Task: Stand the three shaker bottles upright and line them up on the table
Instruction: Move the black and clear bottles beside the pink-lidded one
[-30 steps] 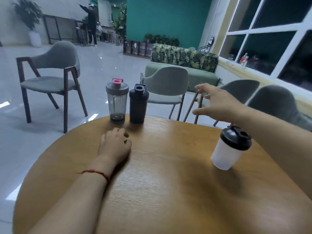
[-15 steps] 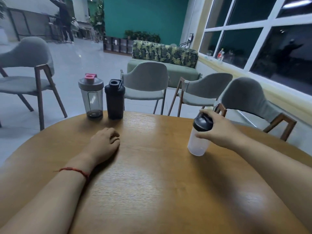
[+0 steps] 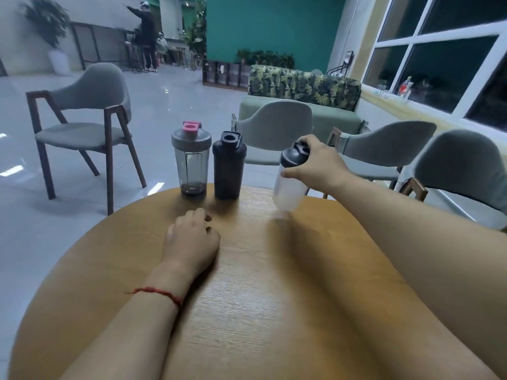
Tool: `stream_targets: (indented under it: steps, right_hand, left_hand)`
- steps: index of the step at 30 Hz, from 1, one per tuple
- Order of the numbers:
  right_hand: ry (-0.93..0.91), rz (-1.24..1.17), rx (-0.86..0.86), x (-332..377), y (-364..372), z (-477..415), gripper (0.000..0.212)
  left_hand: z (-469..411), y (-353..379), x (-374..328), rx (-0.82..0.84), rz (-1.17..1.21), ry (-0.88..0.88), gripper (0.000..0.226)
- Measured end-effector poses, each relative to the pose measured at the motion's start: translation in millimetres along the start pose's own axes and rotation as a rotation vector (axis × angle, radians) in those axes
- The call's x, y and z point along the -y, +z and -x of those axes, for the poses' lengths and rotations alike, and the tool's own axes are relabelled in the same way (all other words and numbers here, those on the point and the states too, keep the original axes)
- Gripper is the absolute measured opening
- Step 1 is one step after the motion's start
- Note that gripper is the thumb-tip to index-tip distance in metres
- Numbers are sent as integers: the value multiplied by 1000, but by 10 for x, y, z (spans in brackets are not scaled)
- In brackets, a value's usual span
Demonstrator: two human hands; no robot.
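Two shaker bottles stand upright side by side at the far edge of the round wooden table (image 3: 288, 311): a smoky clear one with a grey lid and pink cap (image 3: 191, 160), and an all-black one (image 3: 229, 165) to its right. My right hand (image 3: 315, 163) grips the black lid of a white shaker bottle (image 3: 289, 185), which hangs slightly tilted just above the table, to the right of the black one. My left hand (image 3: 192, 239) rests on the table in a loose fist, in front of the two standing bottles, holding nothing.
Grey padded chairs ring the table: one at far left (image 3: 87, 116), one behind the bottles (image 3: 277, 130), two at right (image 3: 463, 171). A green sofa (image 3: 301, 100) sits further back. A person stands far off at the back left.
My right hand closed on the white bottle's lid, lifted it off the table and carried it left toward the black bottle. The left hand stayed put.
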State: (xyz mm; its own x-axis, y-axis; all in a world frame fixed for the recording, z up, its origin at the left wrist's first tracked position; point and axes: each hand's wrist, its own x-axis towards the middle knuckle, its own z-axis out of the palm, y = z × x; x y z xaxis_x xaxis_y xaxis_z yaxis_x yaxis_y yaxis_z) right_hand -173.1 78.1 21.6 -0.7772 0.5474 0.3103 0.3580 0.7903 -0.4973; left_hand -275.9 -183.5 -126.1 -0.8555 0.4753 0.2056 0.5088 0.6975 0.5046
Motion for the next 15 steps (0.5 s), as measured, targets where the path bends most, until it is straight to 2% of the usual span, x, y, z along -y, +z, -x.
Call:
stream_targets:
  steps: [7, 15]
  right_hand:
    - [9, 35, 7, 222, 394, -579, 79]
    - [31, 51, 51, 207, 832, -675, 78]
  left_hand:
    - [-21, 17, -6, 9, 20, -43, 48]
    - [-22, 12, 11, 17, 33, -29, 49]
